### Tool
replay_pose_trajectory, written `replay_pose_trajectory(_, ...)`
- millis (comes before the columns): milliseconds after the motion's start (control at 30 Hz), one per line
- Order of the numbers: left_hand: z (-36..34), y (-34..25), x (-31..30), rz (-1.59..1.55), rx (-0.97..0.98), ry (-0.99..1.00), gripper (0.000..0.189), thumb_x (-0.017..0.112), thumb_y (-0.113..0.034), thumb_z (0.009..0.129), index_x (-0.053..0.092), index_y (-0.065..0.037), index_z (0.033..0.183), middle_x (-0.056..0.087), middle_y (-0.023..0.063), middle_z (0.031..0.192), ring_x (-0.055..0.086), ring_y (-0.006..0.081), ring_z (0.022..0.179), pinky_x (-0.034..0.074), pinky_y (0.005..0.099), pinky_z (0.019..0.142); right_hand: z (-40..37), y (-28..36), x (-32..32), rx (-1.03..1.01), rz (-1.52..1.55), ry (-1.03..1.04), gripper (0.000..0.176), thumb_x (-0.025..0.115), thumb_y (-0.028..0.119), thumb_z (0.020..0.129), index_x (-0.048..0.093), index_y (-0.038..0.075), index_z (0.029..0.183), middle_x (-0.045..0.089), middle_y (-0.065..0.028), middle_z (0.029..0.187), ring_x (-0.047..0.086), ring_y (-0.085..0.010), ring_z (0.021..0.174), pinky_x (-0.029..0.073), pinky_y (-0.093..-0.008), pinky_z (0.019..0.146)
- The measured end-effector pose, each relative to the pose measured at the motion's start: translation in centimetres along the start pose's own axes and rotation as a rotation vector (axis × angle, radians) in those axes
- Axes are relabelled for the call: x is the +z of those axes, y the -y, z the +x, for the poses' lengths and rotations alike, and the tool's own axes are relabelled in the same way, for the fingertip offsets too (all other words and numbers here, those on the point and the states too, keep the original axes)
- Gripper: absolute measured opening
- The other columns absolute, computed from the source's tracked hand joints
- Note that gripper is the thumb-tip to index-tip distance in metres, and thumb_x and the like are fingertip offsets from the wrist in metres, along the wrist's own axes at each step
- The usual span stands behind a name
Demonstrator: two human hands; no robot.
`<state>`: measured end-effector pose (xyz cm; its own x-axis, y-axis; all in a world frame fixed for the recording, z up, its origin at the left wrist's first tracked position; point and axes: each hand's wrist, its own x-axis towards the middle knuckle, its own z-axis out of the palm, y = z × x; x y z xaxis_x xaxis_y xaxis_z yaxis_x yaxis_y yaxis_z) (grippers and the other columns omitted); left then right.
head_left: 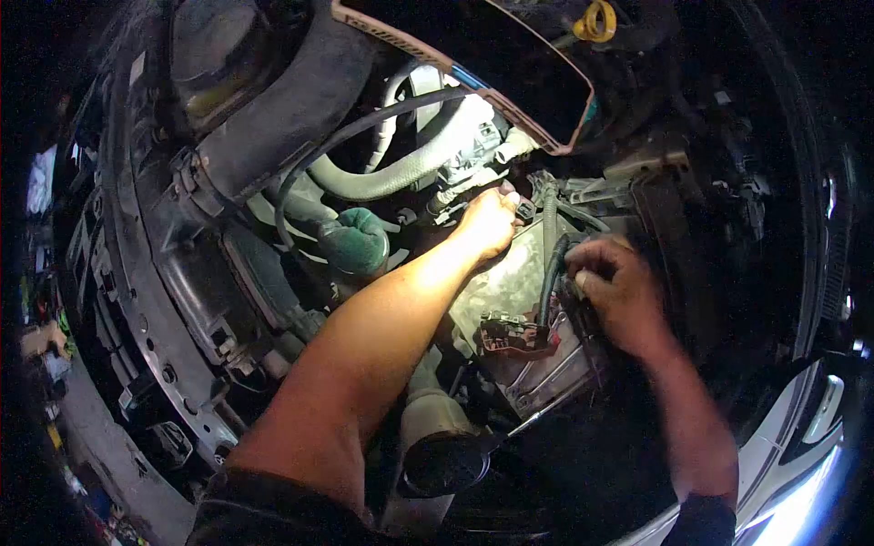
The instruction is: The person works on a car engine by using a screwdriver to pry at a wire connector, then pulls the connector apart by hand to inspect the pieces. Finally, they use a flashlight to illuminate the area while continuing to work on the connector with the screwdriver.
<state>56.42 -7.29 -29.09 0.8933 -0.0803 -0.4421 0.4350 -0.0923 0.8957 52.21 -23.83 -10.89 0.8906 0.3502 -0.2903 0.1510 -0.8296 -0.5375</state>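
Note:
Under bright light, my left hand [492,221] is closed at a connector beside the engine hoses; what its fingers grip is too small to make out. My right hand [617,289] is curled, thumb against fingers, beside a black cable [555,273] on the right; its grip is partly shadowed. Between and below my hands lies a flat metal tray [490,293]. On it sits a red and black terminal block [514,335]. A long thin metal tool [544,411] rests across the lower edge of the tray.
A phone-like device with a pale case [510,55] lies above my hands. A green cloth [355,242] is stuffed into an opening left of my left forearm. A yellow-handled dipstick [596,22], thick hoses [378,182] and a round black-mouthed duct [443,460] surround the area.

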Motion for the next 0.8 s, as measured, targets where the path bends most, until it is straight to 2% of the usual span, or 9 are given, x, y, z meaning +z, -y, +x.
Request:
replay_pose_trajectory(67, -0.2, -0.3, -0.2, 0.036, 0.002, -0.01, 0.035, 0.051, -0.029, 0.102, 0.06, 0.002, 0.115, 0.071, 0.0181, 0.098, 0.071, 0.0255, 0.086, 0.054, 0.0393, 0.081, 1.1, 1.1, 0.4, -0.116, -0.107, -0.116, 0.024, 0.063, 0.0, 0.081, 0.068, 0.003, 0.104, 0.066, -0.0161, 0.103, 0.065, -0.0354, 0.099, 0.05, -0.0391, 0.095)
replay_pose_trajectory(167, -0.4, -0.4, -0.1, -0.049, -0.004, 0.0, 0.032, 0.051, -0.029, 0.102, 0.061, 0.0, 0.111, 0.071, 0.0176, 0.095, 0.07, 0.0278, 0.087, 0.053, 0.04, 0.08, 3.3, 2.4, 1.3, -0.175, -0.102, -0.17, 0.024, 0.065, 0.0, 0.081, 0.067, 0.004, 0.105, 0.066, -0.0173, 0.103, 0.065, -0.037, 0.099, 0.051, -0.0404, 0.092)
replay_pose_trajectory(267, -1.1, -1.2, -0.6, 0.011, -0.014, 0.003, 0.035, 0.048, -0.031, 0.102, 0.065, 0.0, 0.105, 0.071, 0.0127, 0.089, 0.067, 0.0225, 0.083, 0.05, 0.0376, 0.078, 5.6, 1.6, 2.8, -0.213, -0.131, -0.216, 0.017, 0.067, 0.0, 0.081, 0.069, 0.003, 0.097, 0.065, -0.0196, 0.1, 0.065, -0.0374, 0.095, 0.052, -0.0436, 0.085)
replay_pose_trajectory(333, -1.2, -1.3, -0.5, 0.024, 0.002, -0.036, 0.035, 0.048, -0.03, 0.101, 0.064, 0.0, 0.107, 0.071, 0.0145, 0.09, 0.068, 0.0246, 0.086, 0.051, 0.0385, 0.079, 6.7, 1.2, 3.7, -0.251, -0.141, -0.257, 0.012, 0.068, 0.0, 0.08, 0.07, 0.001, 0.092, 0.065, -0.0211, 0.094, 0.064, -0.0387, 0.089, 0.051, -0.0462, 0.079)
replay_pose_trajectory(433, -1.8, -2.0, -0.9, 0.016, -0.001, -0.03, 0.037, 0.049, -0.03, 0.1, 0.063, 0.002, 0.111, 0.071, 0.0203, 0.096, 0.069, 0.0318, 0.094, 0.051, 0.0419, 0.085, 8.0, 0.0, 4.8, -0.281, -0.181, -0.245, 0.014, 0.069, 0.0, 0.08, 0.069, 0.0, 0.094, 0.066, -0.0193, 0.089, 0.065, -0.0375, 0.086, 0.051, -0.0424, 0.078)
replay_pose_trajectory(467, -2.0, -2.3, -1.1, 0.027, -0.014, -0.022, 0.037, 0.049, -0.031, 0.1, 0.063, 0.002, 0.112, 0.071, 0.0206, 0.097, 0.069, 0.0322, 0.095, 0.051, 0.042, 0.085, 8.3, -0.4, 5.0, -0.274, -0.196, -0.253, 0.012, 0.069, 0.0, 0.08, 0.07, 0.001, 0.092, 0.065, -0.0209, 0.086, 0.064, -0.0413, 0.083, 0.051, -0.0459, 0.077)
replay_pose_trajectory(567, -1.6, -2.0, -0.8, -0.019, -0.043, -0.021, 0.038, 0.049, -0.032, 0.101, 0.063, 0.002, 0.112, 0.071, 0.0205, 0.098, 0.069, 0.0322, 0.098, 0.051, 0.0414, 0.087, 8.8, -0.9, 5.3, -0.242, -0.238, -0.274, 0.009, 0.069, 0.0, 0.08, 0.069, 0.0, 0.09, 0.066, -0.0212, 0.088, 0.064, -0.0403, 0.086, 0.051, -0.0458, 0.077)
replay_pose_trajectory(800, -1.0, -1.4, -0.5, 0.006, -0.026, -0.01, 0.036, 0.049, -0.03, 0.102, 0.064, 0.002, 0.111, 0.071, 0.0203, 0.099, 0.069, 0.0319, 0.097, 0.05, 0.0408, 0.087, 9.0, -0.8, 5.7, -0.121, -0.32, -0.176, 0.013, 0.072, 0.008, 0.08, 0.07, 0.004, 0.092, 0.069, -0.0192, 0.094, 0.066, -0.0382, 0.09, 0.051, -0.0467, 0.079)
